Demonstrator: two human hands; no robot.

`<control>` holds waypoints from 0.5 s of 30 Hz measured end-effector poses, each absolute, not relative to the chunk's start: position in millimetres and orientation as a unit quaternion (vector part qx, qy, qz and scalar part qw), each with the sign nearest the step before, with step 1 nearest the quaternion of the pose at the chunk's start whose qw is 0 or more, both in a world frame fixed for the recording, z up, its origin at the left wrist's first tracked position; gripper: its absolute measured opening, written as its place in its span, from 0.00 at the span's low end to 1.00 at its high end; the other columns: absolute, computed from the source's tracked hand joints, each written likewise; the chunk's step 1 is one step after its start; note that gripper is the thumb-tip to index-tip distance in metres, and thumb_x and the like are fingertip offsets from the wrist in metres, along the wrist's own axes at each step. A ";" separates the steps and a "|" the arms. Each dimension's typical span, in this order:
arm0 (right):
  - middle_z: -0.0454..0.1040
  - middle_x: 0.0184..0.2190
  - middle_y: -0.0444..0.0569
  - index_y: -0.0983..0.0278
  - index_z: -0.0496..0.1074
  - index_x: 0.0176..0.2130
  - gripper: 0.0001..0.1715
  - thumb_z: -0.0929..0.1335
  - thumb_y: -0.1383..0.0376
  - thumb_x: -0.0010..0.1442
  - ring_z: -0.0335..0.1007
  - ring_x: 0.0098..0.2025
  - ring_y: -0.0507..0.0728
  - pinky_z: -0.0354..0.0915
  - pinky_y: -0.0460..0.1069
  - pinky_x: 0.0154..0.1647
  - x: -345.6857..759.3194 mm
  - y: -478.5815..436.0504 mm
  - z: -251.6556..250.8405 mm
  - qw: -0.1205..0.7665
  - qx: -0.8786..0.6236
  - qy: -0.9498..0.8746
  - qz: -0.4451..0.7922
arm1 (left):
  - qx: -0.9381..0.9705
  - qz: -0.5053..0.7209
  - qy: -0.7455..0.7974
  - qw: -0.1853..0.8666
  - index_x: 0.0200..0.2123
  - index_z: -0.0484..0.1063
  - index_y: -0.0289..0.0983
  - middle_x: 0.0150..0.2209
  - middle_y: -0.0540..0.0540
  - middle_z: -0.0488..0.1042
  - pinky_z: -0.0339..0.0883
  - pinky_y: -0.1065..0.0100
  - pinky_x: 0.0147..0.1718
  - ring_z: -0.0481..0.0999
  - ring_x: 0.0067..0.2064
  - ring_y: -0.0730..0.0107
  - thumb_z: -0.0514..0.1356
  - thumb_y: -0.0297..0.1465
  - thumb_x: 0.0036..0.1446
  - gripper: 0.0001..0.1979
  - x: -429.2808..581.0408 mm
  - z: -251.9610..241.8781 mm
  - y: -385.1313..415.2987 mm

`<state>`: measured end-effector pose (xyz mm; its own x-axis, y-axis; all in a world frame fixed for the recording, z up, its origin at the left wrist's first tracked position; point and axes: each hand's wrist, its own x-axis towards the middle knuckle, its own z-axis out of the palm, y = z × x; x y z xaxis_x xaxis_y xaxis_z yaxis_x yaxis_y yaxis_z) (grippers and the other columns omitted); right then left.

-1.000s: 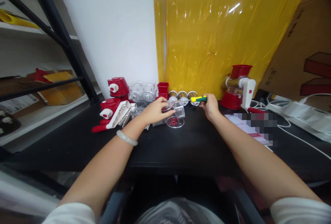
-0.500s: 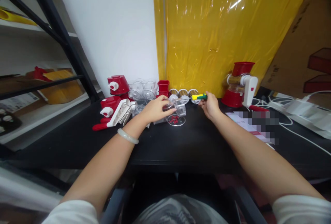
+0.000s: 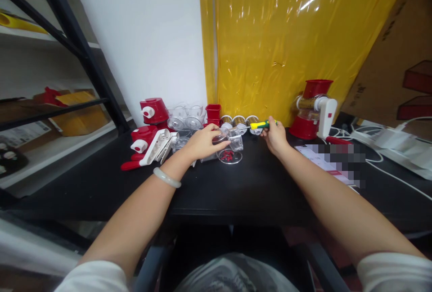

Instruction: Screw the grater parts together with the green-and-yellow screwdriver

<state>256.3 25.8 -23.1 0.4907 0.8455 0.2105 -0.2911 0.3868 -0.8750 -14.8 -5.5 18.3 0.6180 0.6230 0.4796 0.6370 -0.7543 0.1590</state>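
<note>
My left hand [image 3: 205, 142] is closed around a clear plastic part [image 3: 235, 141], tilted on its side above the black table. In my right hand [image 3: 276, 137] is a screwdriver [image 3: 260, 124] with a yellow and green handle, its shaft pointing left to the top of the clear part. Whether the tip sits on a screw is too small to tell. Below the part lies a clear round dish [image 3: 230, 157] holding small red pieces. Just behind stand several grater drums [image 3: 239, 123] with white rims.
Red housings [image 3: 154, 111], white crank handles [image 3: 155, 150] and clear bowls [image 3: 185, 117] crowd the left. An assembled rotary grater [image 3: 312, 110] stands at right. Near my right forearm lie a phone [image 3: 324, 163], white cables and a power strip [image 3: 398, 148]. A shelf rack [image 3: 84, 67] flanks the left.
My right fingers have shifted slightly on the screwdriver handle, which sits a touch higher at its right end. My left hand and the clear part stay nearly still.
</note>
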 end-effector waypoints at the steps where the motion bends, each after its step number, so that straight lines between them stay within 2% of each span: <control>1: 0.58 0.17 0.33 0.59 0.58 0.32 0.24 0.71 0.46 0.59 0.54 0.15 0.46 0.60 0.42 0.17 254.6 24.8 -22.1 0.761 -0.411 -0.327 0.381 | -0.900 -0.261 -0.350 0.012 0.42 0.79 0.38 0.49 0.41 0.73 0.70 0.56 0.49 0.77 0.45 0.58 0.56 0.51 0.64 0.23 -14.8 18.2 -5.2; 9: 0.65 0.22 0.38 0.60 0.65 0.36 0.07 0.64 0.60 0.63 0.59 0.16 0.47 0.64 0.44 0.20 254.5 21.3 -18.0 0.762 -0.407 -0.299 0.404 | -0.899 -0.257 -0.354 0.014 0.41 0.79 0.38 0.48 0.41 0.73 0.70 0.57 0.47 0.77 0.44 0.60 0.56 0.51 0.64 0.23 -14.9 18.1 -4.7; 12: 0.65 0.24 0.38 0.60 0.65 0.37 0.08 0.64 0.57 0.62 0.61 0.17 0.47 0.64 0.44 0.19 256.8 23.4 -20.4 0.759 -0.402 -0.320 0.400 | -0.898 -0.260 -0.354 0.014 0.42 0.78 0.39 0.49 0.42 0.73 0.70 0.57 0.47 0.77 0.44 0.60 0.57 0.50 0.64 0.22 -15.0 17.4 -4.6; 15: 0.61 0.20 0.36 0.59 0.62 0.35 0.16 0.65 0.50 0.63 0.57 0.15 0.47 0.61 0.43 0.17 258.7 26.0 -24.1 0.752 -0.416 -0.332 0.390 | -0.899 -0.259 -0.353 0.018 0.42 0.78 0.39 0.49 0.42 0.73 0.70 0.57 0.47 0.77 0.44 0.60 0.56 0.51 0.64 0.22 -15.1 17.0 -4.1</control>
